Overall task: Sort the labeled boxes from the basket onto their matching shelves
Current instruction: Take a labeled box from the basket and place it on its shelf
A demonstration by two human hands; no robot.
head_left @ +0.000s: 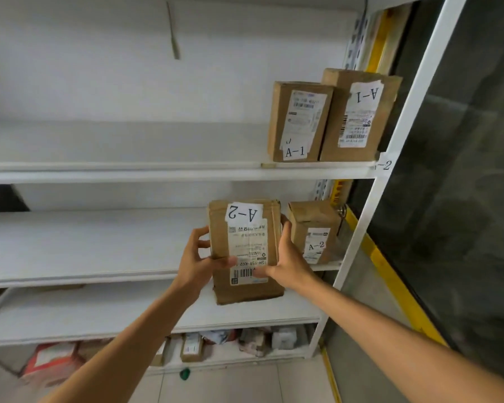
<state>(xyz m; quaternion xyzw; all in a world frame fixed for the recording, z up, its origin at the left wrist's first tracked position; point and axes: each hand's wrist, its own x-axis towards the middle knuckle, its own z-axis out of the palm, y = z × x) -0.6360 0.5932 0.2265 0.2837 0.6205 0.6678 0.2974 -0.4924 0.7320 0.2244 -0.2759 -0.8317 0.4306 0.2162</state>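
Left hand [197, 258] and right hand [288, 257] gripping an upside-down A-2 box [245, 251] by its sides, fingers [285, 228] wrapped around it, before the middle shelf [99, 274], beside another A-2 box [314, 231]

Held box [246, 251] left of shelved box [314, 231]

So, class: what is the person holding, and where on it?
The A-2 box, both hands' grip on its sides: left hand, right hand.

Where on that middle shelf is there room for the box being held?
The middle shelf is bare everywhere left of the held A-2 box. The right end is crowded: another A-2 box stands by the white post.
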